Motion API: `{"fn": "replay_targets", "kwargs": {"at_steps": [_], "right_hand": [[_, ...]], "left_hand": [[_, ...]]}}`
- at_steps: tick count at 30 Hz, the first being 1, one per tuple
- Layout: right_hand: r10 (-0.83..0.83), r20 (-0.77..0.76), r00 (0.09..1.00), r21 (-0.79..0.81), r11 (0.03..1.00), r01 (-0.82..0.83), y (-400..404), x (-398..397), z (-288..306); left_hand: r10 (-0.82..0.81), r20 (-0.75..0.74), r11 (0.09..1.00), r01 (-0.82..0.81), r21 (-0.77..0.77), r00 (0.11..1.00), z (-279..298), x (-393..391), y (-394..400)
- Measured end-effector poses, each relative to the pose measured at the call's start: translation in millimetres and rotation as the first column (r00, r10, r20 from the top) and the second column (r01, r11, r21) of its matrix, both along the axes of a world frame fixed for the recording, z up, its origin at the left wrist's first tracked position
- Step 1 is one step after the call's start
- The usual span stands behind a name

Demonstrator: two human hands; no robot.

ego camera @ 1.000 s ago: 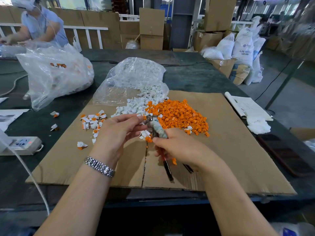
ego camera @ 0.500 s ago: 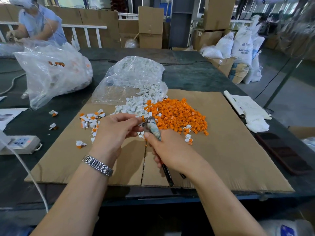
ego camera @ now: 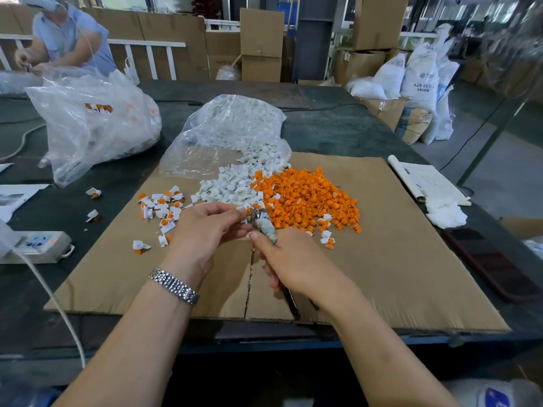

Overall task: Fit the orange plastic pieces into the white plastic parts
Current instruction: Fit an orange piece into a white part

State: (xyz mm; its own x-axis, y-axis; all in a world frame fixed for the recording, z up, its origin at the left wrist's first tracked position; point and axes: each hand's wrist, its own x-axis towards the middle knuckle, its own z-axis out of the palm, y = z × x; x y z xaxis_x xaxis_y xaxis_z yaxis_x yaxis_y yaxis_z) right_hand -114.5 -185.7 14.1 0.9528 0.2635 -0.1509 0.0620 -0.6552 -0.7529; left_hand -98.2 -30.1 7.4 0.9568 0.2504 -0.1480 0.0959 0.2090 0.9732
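Note:
A heap of orange plastic pieces lies on the cardboard sheet, touching a spill of white plastic parts on its left. My right hand grips a pair of pliers whose jaws point up and left. My left hand pinches a small white part with orange showing right at the plier jaws. A scatter of white parts with orange pieces in them lies to the left on the cardboard.
A clear bag of white parts lies behind the piles, a larger bag at left. A power strip and cable sit at the left edge, papers, white cloth and a dark phone at right. Another person works at back left.
Both hands rose slightly and moved away from me towards the piles; the plier jaws and the left fingers have come together on the small part.

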Motion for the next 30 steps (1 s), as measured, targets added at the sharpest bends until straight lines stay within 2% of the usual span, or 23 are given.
{"fn": "replay_targets", "kwargs": {"at_steps": [12,16,18,20,22,24,26,28,29,30], "right_hand": [[-0.058,0.214,0.975,-0.145,0.985,0.09,9.1,16.1,-9.0],[-0.004,0.065,0.998,-0.15,0.989,0.013,2.0,20.6,0.8],[0.004,-0.012,1.0,-0.132,0.991,-0.006,-8.6,26.9,4.1],[-0.036,-0.001,0.999,-0.149,0.988,0.036,-21.9,35.4,2.2],[-0.132,0.077,0.988,-0.286,0.947,0.149,-34.5,46.5,-4.8],[-0.209,0.162,0.964,-0.453,0.852,0.261,-43.9,55.2,-14.0],[-0.236,0.202,0.95,-0.515,0.8,0.308,-49.6,60.2,-24.4],[-0.237,0.25,0.939,-0.538,0.772,0.338,-52.3,62.8,-35.2],[-0.23,0.286,0.93,-0.548,0.757,0.356,-52.5,63.6,-40.0],[-0.221,0.322,0.921,-0.552,0.747,0.372,-52.2,64.4,-43.5]], "left_hand": [[0.066,0.012,0.994,-0.065,-0.09,0.998,-4.9,8.9,-7.2],[0.064,-0.006,0.987,-0.064,-0.145,0.998,-8.5,9.1,-5.8],[0.093,0.002,0.988,-0.092,-0.126,0.996,-9.2,9.3,2.5],[0.157,0.02,0.987,-0.157,0.038,0.987,-12.8,9.4,17.7],[0.248,0.042,0.932,-0.25,0.261,0.968,-19.5,10.3,36.9],[0.358,0.037,0.832,-0.337,0.44,0.933,-24.2,11.8,54.8],[0.44,0.056,0.684,-0.374,0.626,0.896,-27.0,13.3,66.8],[0.425,0.141,0.516,-0.367,0.774,0.894,-29.1,13.3,67.9],[0.374,0.191,0.481,-0.366,0.796,0.907,-29.9,13.2,64.3],[0.297,0.222,0.488,-0.347,0.801,0.929,-29.8,13.2,57.3]]}}
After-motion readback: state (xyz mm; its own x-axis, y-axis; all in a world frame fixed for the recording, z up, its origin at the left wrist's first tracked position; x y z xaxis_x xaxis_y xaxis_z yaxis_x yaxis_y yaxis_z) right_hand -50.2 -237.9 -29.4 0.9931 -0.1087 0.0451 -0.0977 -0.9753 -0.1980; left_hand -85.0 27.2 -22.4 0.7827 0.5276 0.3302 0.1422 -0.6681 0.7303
